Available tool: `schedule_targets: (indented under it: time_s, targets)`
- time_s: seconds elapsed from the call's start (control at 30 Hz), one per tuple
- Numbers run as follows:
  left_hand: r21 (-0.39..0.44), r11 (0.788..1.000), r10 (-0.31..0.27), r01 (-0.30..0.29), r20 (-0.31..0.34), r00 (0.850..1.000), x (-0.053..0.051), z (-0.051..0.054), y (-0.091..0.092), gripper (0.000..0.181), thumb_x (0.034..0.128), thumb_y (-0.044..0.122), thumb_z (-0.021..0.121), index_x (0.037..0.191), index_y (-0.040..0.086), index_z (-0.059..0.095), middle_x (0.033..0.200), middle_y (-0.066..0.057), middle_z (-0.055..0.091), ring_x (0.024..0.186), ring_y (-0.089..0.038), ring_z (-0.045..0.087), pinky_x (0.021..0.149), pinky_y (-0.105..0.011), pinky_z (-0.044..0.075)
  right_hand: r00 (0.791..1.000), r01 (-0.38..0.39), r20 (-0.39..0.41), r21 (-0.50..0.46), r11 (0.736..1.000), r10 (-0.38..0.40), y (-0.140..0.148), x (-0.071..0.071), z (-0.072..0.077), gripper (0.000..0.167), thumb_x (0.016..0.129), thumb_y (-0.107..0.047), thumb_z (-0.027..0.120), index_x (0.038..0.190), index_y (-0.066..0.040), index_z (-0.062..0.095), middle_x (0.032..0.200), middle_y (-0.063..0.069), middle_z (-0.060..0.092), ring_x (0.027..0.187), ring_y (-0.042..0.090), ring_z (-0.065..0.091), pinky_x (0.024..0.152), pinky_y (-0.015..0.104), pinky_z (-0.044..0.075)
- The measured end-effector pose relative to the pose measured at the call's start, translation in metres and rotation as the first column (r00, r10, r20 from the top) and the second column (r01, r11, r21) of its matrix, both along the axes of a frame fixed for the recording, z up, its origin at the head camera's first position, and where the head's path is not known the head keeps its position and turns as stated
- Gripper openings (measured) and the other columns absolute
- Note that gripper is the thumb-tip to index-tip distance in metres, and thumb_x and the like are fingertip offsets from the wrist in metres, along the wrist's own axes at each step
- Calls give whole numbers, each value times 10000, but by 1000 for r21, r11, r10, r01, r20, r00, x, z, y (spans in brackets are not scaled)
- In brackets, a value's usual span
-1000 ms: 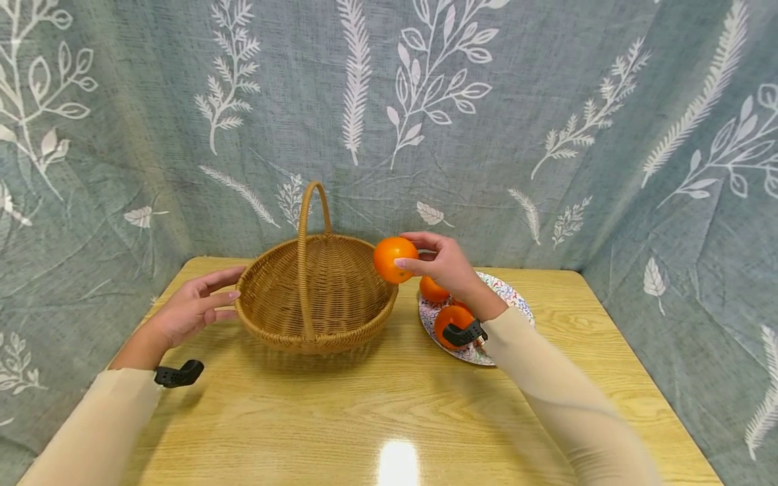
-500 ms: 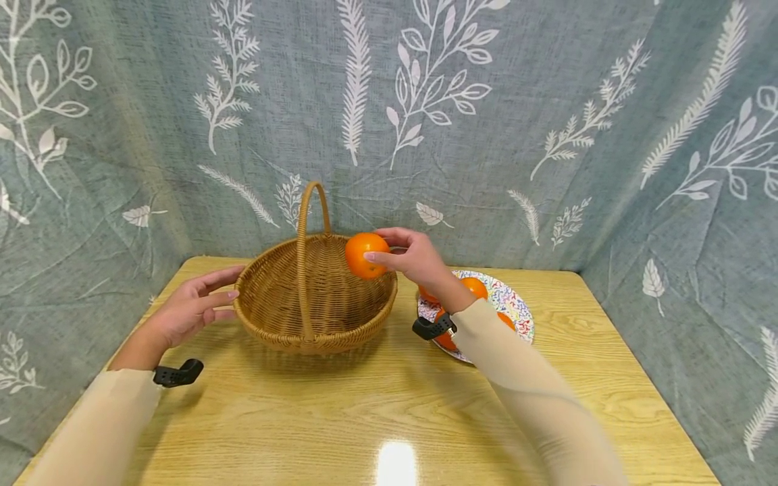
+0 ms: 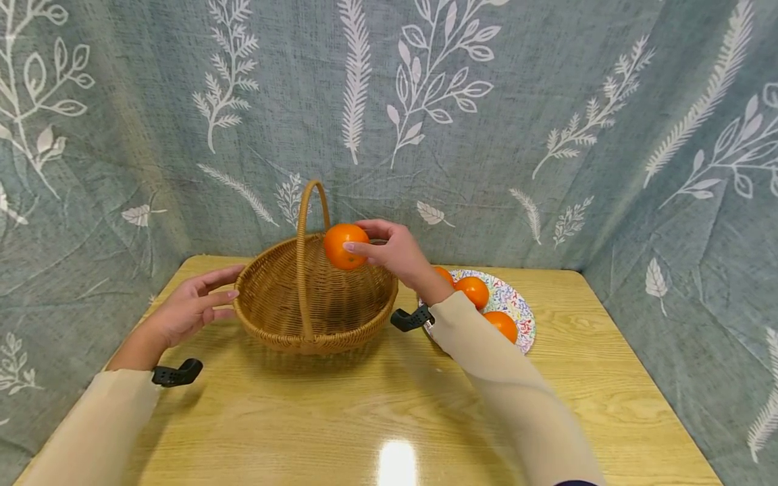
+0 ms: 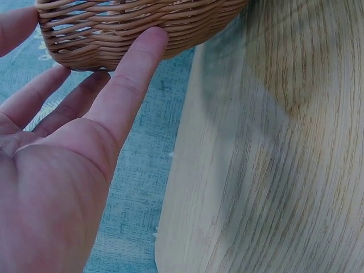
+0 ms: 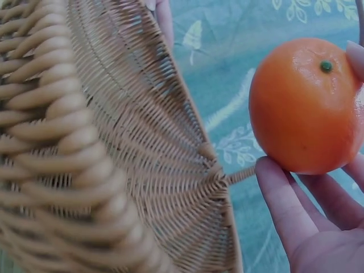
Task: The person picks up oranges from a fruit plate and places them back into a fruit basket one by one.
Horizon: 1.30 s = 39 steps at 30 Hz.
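Note:
An orange (image 3: 345, 248) is pinched between the thumb and fingers of my right hand (image 3: 398, 255), raised over the right half of the wicker basket (image 3: 355, 341). In the right wrist view the orange (image 5: 304, 108) shows a small green stem spot, and the basket's woven inside lies to its left. The basket has a tall arched handle (image 3: 302, 270); no fruit shows inside. My left hand (image 3: 193, 309) touches the basket's left side with extended fingers. The left wrist view shows its thumb (image 4: 133, 79) against the outer wicker wall.
On the right, a colourfully patterned plate (image 3: 509, 297) holds several oranges (image 3: 473, 292), partly hidden by my right forearm. The wooden table (image 3: 316, 425) carries everything. A blue-green curtain (image 3: 377, 121) with white leaf prints hangs behind and at both sides.
My right hand has carried the orange leftward from beside the basket's right rim to above its opening. More oranges on the plate are now uncovered. My left hand and the basket look unmoved.

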<state>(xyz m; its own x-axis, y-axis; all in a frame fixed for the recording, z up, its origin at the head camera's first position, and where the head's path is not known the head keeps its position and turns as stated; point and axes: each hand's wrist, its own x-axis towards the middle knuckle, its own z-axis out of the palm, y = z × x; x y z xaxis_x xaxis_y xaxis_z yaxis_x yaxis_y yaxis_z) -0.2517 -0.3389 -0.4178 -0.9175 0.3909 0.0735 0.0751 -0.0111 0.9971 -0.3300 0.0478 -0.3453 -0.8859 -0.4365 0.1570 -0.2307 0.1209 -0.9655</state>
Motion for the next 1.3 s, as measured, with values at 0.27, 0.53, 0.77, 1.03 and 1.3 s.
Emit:
schedule_targets:
  time_s: [0.27,0.53,0.77,1.03,1.3]
  targets:
    - [6,1000,-1,1,-6,1000,1,0,-1,635,1072,38,506,1632,19,207,1437,144,490,1201,-16,642,898,-274,619,999,-19,27,25,1000,19,-19,-5,2,531,887,-307,819,1376,-183,652,1279,62,676,1055,209,664,739,288,603]
    - [11,1000,5,-5,-2,1000,1,0,0,621,1072,37,506,1630,35,233,1436,144,485,1197,-15,643,893,-278,622,999,-30,38,55,998,28,-35,-10,8,544,883,-331,826,1380,-206,645,1275,55,657,1089,204,668,823,321,619]
    - [6,1000,9,-9,-6,1000,2,0,-1,620,1070,30,505,1630,43,240,1438,146,484,1197,-19,644,896,-287,623,997,-67,38,52,996,65,-51,-14,7,511,891,-301,823,1356,-163,664,1244,74,676,1077,200,683,864,362,630]
    - [-11,1000,18,-18,-8,1000,2,2,1,623,1070,42,513,1629,31,238,1442,152,468,1201,-6,636,903,-281,619,994,-87,80,127,988,78,-68,-21,3,498,909,-226,805,1370,-118,650,1230,86,693,1050,181,684,835,338,635]
    - [10,1000,15,-15,-18,1000,2,0,2,602,1067,19,505,1620,33,267,1441,138,479,1198,-12,639,894,-279,621,991,-105,110,247,963,80,-80,-22,7,539,895,-266,819,1383,-122,642,1268,81,676,1029,185,684,815,316,634]
